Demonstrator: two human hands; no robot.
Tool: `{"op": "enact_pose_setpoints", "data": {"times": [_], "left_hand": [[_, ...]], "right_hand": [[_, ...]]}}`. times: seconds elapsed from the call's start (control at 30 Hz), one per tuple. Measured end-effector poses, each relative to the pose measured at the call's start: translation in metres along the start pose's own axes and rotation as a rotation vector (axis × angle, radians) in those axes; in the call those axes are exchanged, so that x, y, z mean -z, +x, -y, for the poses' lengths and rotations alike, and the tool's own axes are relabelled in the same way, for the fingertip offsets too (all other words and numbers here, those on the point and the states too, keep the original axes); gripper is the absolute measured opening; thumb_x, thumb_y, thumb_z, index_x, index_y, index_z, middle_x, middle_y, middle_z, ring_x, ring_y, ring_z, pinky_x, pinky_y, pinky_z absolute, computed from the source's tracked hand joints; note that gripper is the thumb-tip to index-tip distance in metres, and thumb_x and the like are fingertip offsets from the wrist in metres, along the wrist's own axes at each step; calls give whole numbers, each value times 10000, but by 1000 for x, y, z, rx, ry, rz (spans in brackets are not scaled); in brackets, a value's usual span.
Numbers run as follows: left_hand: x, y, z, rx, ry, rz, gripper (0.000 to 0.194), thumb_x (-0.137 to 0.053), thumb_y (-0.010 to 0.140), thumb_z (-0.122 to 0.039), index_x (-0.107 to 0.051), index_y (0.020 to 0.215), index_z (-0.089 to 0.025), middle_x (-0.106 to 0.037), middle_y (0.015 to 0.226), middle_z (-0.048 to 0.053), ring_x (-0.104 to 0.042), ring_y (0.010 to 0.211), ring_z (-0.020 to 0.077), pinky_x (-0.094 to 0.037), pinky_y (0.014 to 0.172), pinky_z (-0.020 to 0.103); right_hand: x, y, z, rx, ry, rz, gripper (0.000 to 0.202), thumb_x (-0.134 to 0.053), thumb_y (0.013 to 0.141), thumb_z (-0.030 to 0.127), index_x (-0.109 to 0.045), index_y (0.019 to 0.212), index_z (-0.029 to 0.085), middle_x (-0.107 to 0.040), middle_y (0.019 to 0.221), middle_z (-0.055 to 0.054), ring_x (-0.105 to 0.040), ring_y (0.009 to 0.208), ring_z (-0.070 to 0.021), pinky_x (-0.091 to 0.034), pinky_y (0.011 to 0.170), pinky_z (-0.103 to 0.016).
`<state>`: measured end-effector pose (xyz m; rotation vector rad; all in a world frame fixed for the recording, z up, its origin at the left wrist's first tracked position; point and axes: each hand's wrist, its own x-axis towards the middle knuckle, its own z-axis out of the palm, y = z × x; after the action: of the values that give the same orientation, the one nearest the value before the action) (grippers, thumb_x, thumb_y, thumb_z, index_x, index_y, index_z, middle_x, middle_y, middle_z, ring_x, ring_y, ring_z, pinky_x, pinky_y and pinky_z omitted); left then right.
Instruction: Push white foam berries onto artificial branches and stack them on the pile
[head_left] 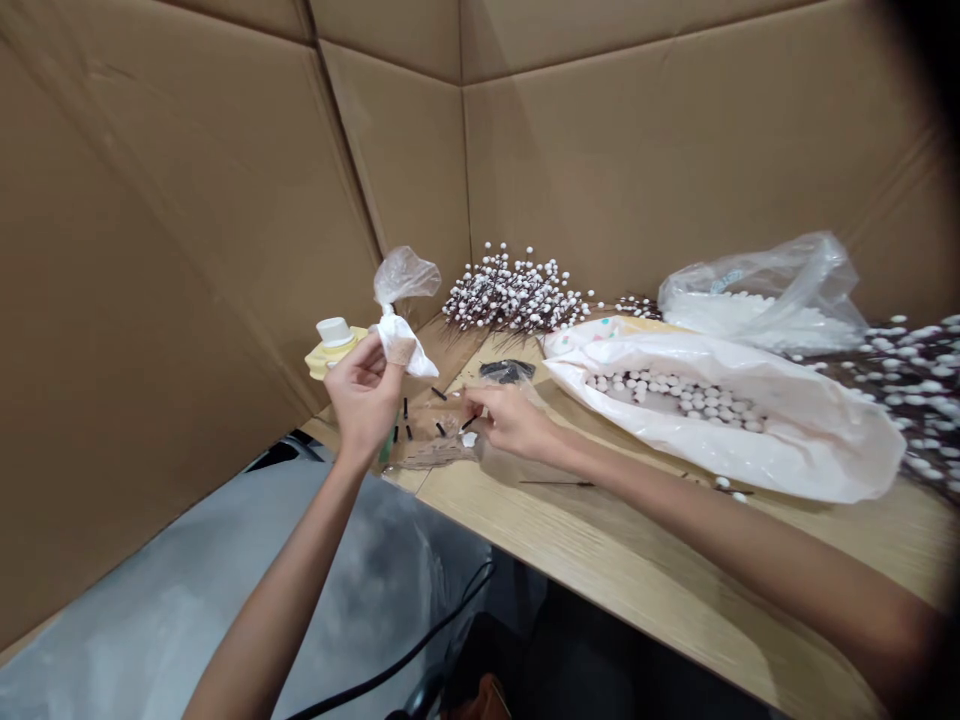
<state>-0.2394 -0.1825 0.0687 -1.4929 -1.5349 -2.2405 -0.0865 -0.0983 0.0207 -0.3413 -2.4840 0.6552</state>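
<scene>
My left hand (365, 395) is raised over the table's left end, its fingers closed around a small knotted plastic bag of white paste (403, 343). The bag's clear top sticks up above my fingers. Lower and to the right, my right hand (510, 418) pinches a short thin black piece (469, 423) just above the table. Beneath it lies a clear plastic sheet (427, 452) with several short black pieces (409, 432) scattered on it. A white blob (469, 439) shows beside my right fingertips.
Behind the hands stands a yellow bottle with a white cap (334, 334). White-berry stems (517, 290) lie at the back. A white bag of pale beads (705, 400) and a clear bag of white pieces (765, 300) lie right. Cardboard walls (637, 150) enclose the wooden table (570, 540).
</scene>
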Motion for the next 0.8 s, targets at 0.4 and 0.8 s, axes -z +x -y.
{"op": "enact_pose_setpoints", "data": {"times": [0.4, 0.8], "left_hand": [[3, -2, 3, 1, -30, 9, 263, -769, 703, -361, -741, 885, -173, -725, 831, 44, -663, 723, 159, -528, 683, 262], [2, -2, 3, -8, -41, 12, 248, -780, 695, -321, -751, 882, -161, -727, 805, 41, -652, 700, 145, -517, 664, 239]], "right_hand": [[-13, -20, -18, 80, -49, 14, 293, -443, 676, -27, -577, 841, 174, -633, 819, -65, -570, 799, -208, -400, 699, -284], [-16, -22, -19, 60, -39, -47, 269, -455, 725, -14, -584, 879, 164, -646, 868, -67, -580, 826, -193, -432, 744, -296]]}}
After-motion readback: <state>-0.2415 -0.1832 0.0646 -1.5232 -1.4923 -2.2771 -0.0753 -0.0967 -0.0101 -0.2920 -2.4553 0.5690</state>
